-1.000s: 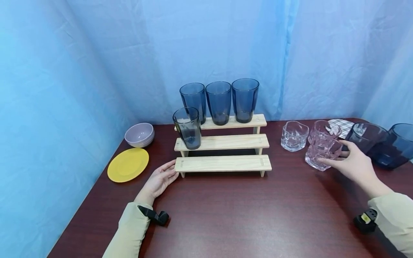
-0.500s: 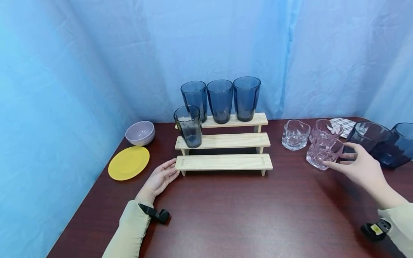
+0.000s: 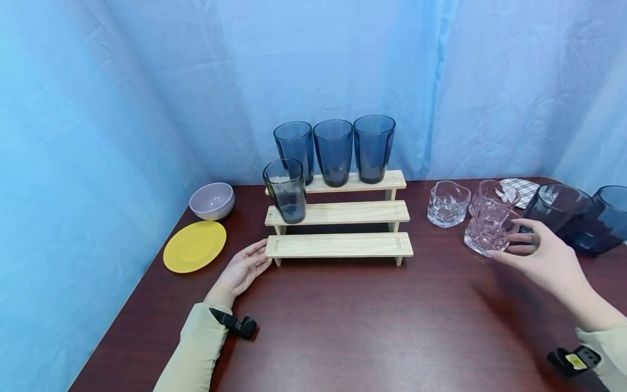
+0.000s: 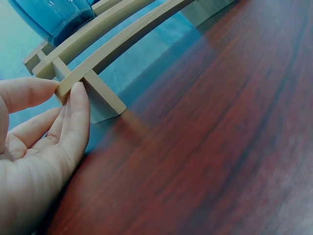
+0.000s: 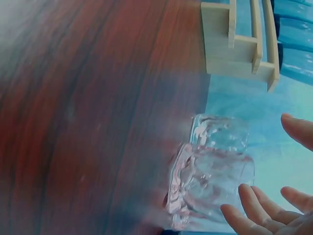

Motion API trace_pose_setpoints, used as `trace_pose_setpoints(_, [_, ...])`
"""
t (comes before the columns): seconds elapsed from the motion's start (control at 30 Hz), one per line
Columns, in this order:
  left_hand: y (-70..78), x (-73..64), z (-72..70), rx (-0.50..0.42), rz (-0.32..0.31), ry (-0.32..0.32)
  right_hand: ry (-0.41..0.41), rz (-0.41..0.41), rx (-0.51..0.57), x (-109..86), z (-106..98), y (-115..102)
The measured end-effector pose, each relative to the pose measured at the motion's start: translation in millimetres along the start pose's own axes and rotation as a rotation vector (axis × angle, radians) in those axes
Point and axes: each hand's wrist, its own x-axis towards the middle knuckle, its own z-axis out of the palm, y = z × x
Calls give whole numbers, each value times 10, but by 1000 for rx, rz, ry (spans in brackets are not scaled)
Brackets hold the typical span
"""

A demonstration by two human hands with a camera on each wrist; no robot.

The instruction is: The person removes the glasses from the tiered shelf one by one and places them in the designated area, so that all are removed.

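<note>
At the left end of a three-step wooden rack (image 3: pixel 338 246), my left hand (image 3: pixel 245 268) pinches the tip of the lowest step between thumb and fingers, seen closely in the left wrist view. My right hand (image 3: pixel 548 256) is beside the front pink glass (image 3: pixel 485 237), thumb and fingers spread apart. In the right wrist view its fingertips (image 5: pixel 247 193) overlap the pink glass; whether they touch it I cannot tell. Behind stands a second pink glass (image 3: pixel 495 193), with a clear glass (image 3: pixel 447 206) to the left.
Blue tumblers (image 3: pixel 333 155) line the top step, and a greyish tumbler (image 3: pixel 289 196) stands on the middle one. More dark tumblers (image 3: pixel 558 207) stand at the far right, near a checked white disc (image 3: pixel 526 190). A lilac bowl (image 3: pixel 212 201) and yellow plate (image 3: pixel 195 247) sit at left.
My right hand has drawn slightly right and toward me, its fingers sliding off the front pink glass, which stays put. The left hand keeps its place on the rack.
</note>
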Motion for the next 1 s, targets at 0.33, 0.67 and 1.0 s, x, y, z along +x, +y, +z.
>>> trace_pose_setpoints(0.33, [0, -8, -4, -1, -6, 10, -36, -107, 149, 7, 119, -243])
trace_pose_setpoints(0.67, [-3, -2, -13, 12, 4, -2, -45, -128, 250, 66, 230, -647])
trace_pose_setpoints(1.0, [-3, 0, -9, 9, -1, 5, -83, -224, 383, 146, 330, -1240])
